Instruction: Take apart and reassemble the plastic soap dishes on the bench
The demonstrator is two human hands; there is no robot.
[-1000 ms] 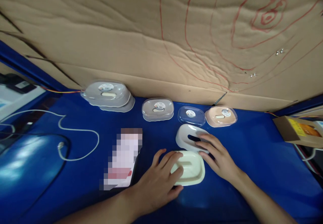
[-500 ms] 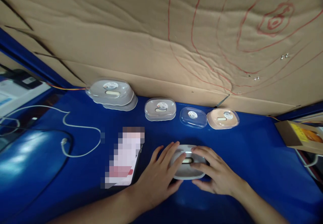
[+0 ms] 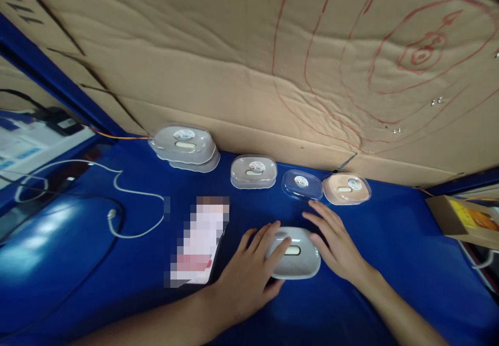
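A grey oval soap dish [image 3: 307, 268] with a pale slot in its middle lies on the blue table in front of me. My left hand [image 3: 253, 265] is closed over its left side, fingers across the top and thumb at the near edge. Just off the dish's right side, my right hand [image 3: 337, 242] is open and holds nothing. Its fingertips point at a clear plastic lid [image 3: 298, 186] with a round label, lying just beyond them. A beige soap dish [image 3: 339, 191] under its own clear lid sits beside that lid.
Grey lidded dishes stand along the cardboard wall [image 3: 195, 86]: one single dish [image 3: 253, 175] and a stack [image 3: 183, 154]. A phone [image 3: 200, 242] with a blurred screen lies left of my left hand. Cables [image 3: 140, 194] cross the left side; an open carton [image 3: 448, 213] is at right.
My right hand has let go of the grey soap dish and moved away from me toward the clear lid. My left hand stays on the dish. The view has shifted slightly.
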